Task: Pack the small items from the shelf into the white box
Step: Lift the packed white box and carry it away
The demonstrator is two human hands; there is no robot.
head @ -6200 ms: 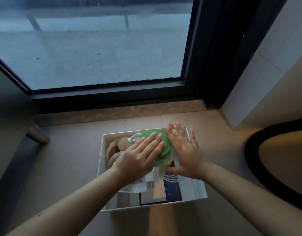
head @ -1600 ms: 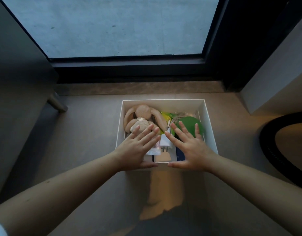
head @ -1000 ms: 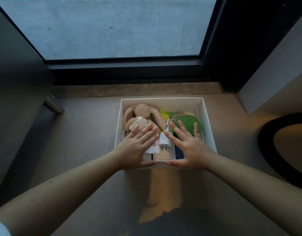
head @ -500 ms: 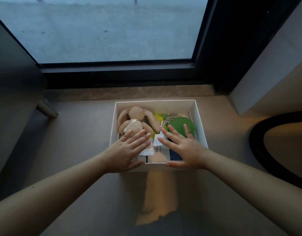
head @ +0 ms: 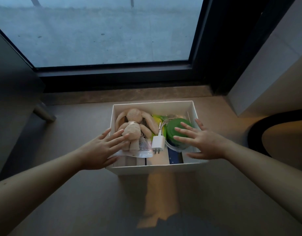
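The white box (head: 155,169) sits under both hands. The left hand (head: 99,150), fingers spread, lies over its left edge beside the plush rabbit (head: 134,126). The right hand (head: 203,142), also spread, covers the green lid (head: 172,128), with a charger (head: 158,142) between them.

Your box (head: 155,169) is filled side to side: bunny (head: 134,130) left, charger (head: 158,143) middle, green lid (head: 172,127) right. Your left hand (head: 97,150) spans the left rim, and your right hand (head: 204,143) lies over the lid. Bare floor (head: 78,193) lies left, right and in front. The window frame (head: 112,79) stands near behind.
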